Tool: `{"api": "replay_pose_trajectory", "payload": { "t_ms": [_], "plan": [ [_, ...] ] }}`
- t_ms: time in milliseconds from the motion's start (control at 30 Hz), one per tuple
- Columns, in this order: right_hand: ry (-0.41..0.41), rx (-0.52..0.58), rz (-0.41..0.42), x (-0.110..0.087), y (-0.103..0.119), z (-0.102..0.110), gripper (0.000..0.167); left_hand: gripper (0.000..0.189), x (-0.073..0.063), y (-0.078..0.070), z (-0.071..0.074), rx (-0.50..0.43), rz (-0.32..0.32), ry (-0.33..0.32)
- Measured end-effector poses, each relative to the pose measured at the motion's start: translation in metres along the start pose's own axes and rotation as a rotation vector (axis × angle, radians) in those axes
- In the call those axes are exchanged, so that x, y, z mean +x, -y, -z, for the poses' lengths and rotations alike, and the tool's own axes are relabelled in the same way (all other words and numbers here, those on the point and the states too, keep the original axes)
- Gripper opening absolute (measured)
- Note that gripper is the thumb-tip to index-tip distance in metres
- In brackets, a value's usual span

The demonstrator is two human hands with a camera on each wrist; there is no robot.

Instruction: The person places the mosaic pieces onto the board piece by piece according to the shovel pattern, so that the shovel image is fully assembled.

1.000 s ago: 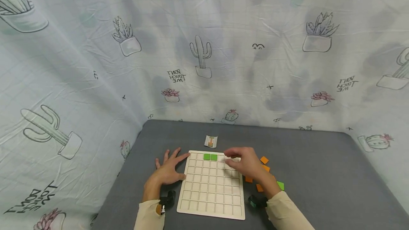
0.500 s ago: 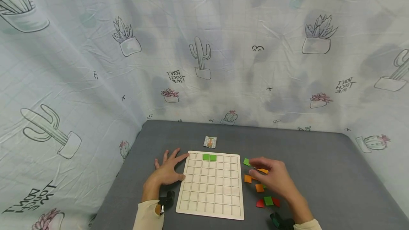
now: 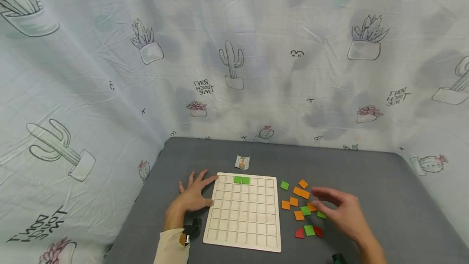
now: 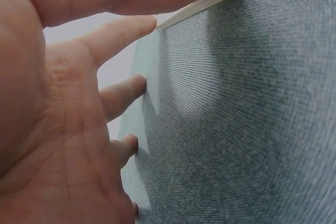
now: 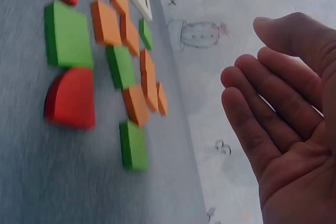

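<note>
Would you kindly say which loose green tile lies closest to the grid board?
The green tile beside the grid board, near its far right corner; the other three loose ones lie farther right.

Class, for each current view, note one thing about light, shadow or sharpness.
Head: grid lines on the board read clearly, but the patterned card is too small for fine detail; left wrist: shadow darkens the grey tabletop beside the left hand; right wrist: the lower red tile looks soft-edged.
</note>
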State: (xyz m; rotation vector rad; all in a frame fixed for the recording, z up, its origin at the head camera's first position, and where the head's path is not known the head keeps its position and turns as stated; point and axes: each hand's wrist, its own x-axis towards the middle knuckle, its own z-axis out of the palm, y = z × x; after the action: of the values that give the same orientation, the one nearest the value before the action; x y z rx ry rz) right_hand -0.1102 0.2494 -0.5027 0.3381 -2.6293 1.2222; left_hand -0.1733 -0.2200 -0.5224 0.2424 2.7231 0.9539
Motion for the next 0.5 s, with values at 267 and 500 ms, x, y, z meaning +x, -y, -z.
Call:
{"api": "replay_pose_trajectory", "payload": {
  "t_ms": [267, 500],
  "plan": [
    [-0.011, 0.012, -0.056, -0.013, -0.016, 0.015, 0.036, 0.087, 0.001, 0.003, -0.004, 0.009, 0.011, -0.004],
    [-0.021, 0.001, -0.08, -0.025, -0.031, 0.017, 0.036, 0.087, 0.002, 0.002, -0.002, 0.02, 0.014, -0.011]
  ]
}}
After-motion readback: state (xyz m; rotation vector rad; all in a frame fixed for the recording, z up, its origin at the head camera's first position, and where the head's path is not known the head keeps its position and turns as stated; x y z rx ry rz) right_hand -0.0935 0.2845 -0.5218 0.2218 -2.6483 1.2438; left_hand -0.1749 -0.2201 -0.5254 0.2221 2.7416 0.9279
